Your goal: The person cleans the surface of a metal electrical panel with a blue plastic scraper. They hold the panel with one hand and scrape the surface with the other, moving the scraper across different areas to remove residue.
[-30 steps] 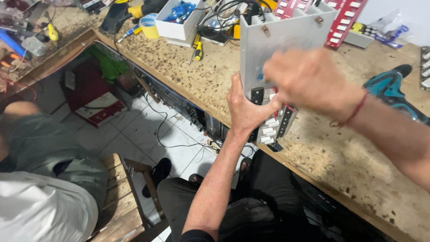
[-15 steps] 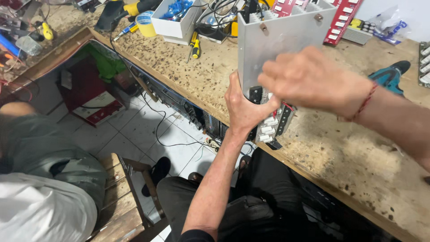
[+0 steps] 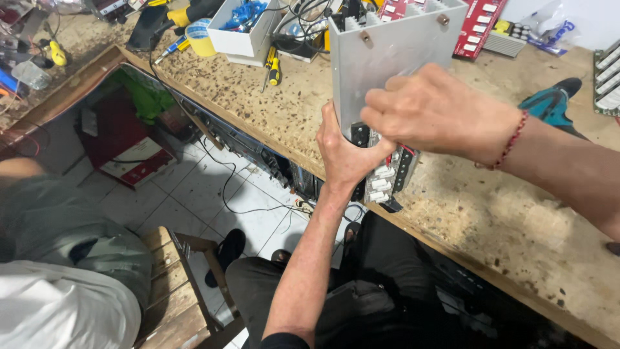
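Grey finned aluminium heat-sink block [image 3: 394, 58] stands upright at the front edge of the speckled particle-board table [image 3: 491, 220], with a circuit board carrying white rectangular components [image 3: 386, 178] fixed along its lower end.

Left hand [image 3: 342, 152] comes up from below the table edge and is clamped on the block's lower left side, thumb up along the metal face. Right hand [image 3: 439, 113] reaches in from the right, fingers curled over the board area at the bottom of the face; it touches the block, but I can't tell if it's pinching anything, since the fingertips are hidden. Red string bracelet [image 3: 510, 143] on the right wrist.

Around it:
- Teal power tool [image 3: 552, 106] lies on the table just behind the right forearm.
- White open box with blue parts inside [image 3: 242, 32] sits further back to the left, with a yellow-handled screwdriver [image 3: 274, 68] beside it.
- Red circuit board strips [image 3: 475, 29] lie behind the block.
- Roll of pale tape [image 3: 201, 37] left of the white box.

Another person's grey-clothed leg and white shirt [image 3: 64, 284] show at lower left, beside a wooden stool [image 3: 184, 284] on the tiled floor.
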